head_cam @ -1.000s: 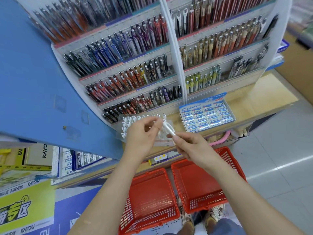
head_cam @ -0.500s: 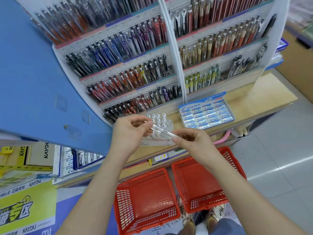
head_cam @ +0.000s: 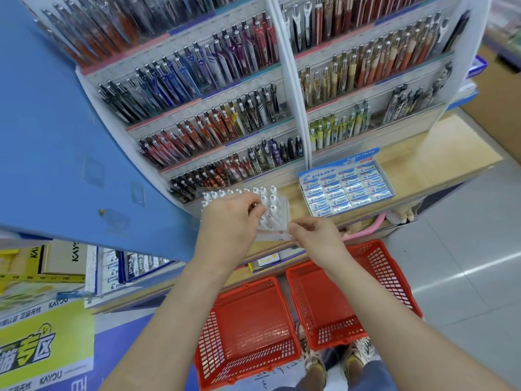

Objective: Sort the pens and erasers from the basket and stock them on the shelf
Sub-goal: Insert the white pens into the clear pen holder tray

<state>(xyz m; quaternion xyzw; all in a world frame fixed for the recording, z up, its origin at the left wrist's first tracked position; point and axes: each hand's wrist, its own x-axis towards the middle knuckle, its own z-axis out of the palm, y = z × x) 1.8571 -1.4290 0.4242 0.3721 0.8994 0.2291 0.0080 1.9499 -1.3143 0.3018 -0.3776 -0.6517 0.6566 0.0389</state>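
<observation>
Both hands were up at the shelf [head_cam: 437, 159] ledge, and the clear stand [head_cam: 277, 221] of white pens [head_cam: 272, 197] sat between them, just beyond the knuckles. My left hand [head_cam: 228, 224] was the nearer one. It hovered over the stand's left half, fingers curled, pinching a pen [head_cam: 254, 204] that showed only a brownish tip, so I couldn't read its axis. The stocked pens stood upright, so I judged the drop had to go straight down. My right hand [head_cam: 315, 235] was curled at the stand's near right corner — holding it, or something clear, I couldn't tell. The red baskets [head_cam: 248, 320] lay near, on the floor.
</observation>
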